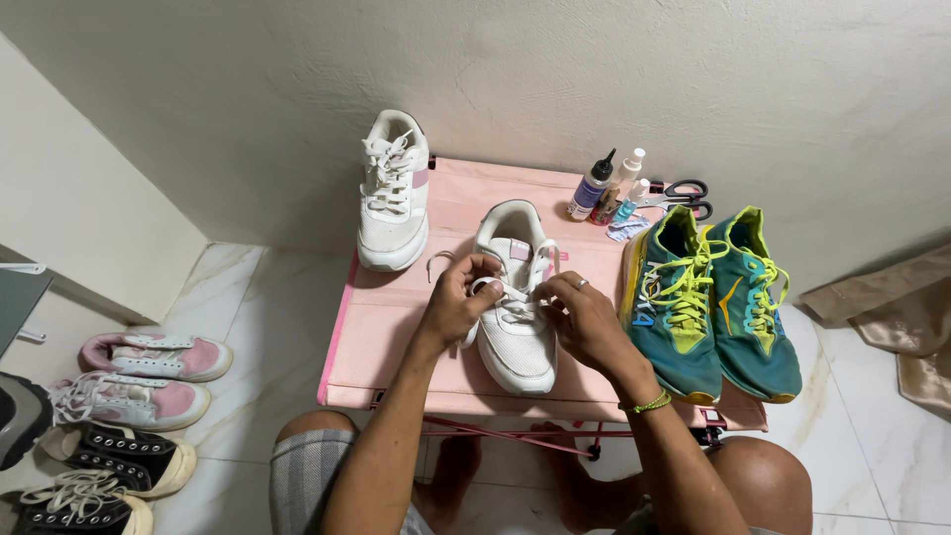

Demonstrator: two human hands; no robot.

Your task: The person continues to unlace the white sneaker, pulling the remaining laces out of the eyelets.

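A white sneaker [519, 337] lies on a small pink folding table [381, 337], toe toward me. My left hand [458, 300] pinches a loop of its white lace [488, 285] near the tongue. On the other side my right hand [582, 317], with a ring on one finger and a green wristband, grips the lace at the eyelets. The matching white sneaker [394, 193] with a pink side patch stands at the table's far left corner, laced.
A teal pair of running shoes [713, 307] with yellow laces fills the table's right side. Small bottles [604, 188] and scissors [684, 193] stand at the back right. Pink and black sneakers [129, 406] lie on the floor left. A beige cloth [892, 307] lies right.
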